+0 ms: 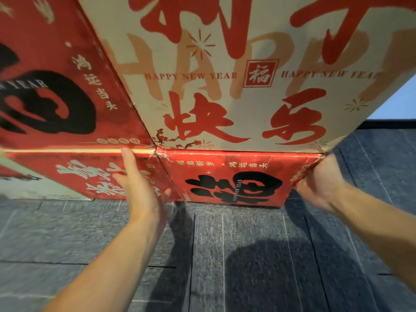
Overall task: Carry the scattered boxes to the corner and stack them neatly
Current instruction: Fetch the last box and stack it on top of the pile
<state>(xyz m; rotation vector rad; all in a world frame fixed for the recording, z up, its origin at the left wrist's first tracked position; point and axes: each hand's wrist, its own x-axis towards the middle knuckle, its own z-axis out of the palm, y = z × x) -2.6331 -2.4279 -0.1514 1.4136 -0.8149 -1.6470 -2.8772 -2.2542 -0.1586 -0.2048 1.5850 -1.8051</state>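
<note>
A large cream box (pixel 225 86) printed with red characters and "HAPPY NEW YEAR" fills the upper view. Under its lower edge sits a red box face (pixel 234 165) with a black character, reaching down to the carpet. To the left stands a red box (pixel 49 91) above another red box (pixel 74 174) with cream characters. My left hand (pixel 137 188) lies with straight fingers against that lower left box, one fingertip at the seam between the two left boxes. My right hand (pixel 319 179) grips the right edge where the cream box meets the red face below it; its fingertips are hidden behind.
Grey carpet tiles (pixel 225 255) cover the floor in front of the boxes, with my shadow on them. A pale wall (pixel 400 102) with a dark skirting strip shows past the boxes at the right.
</note>
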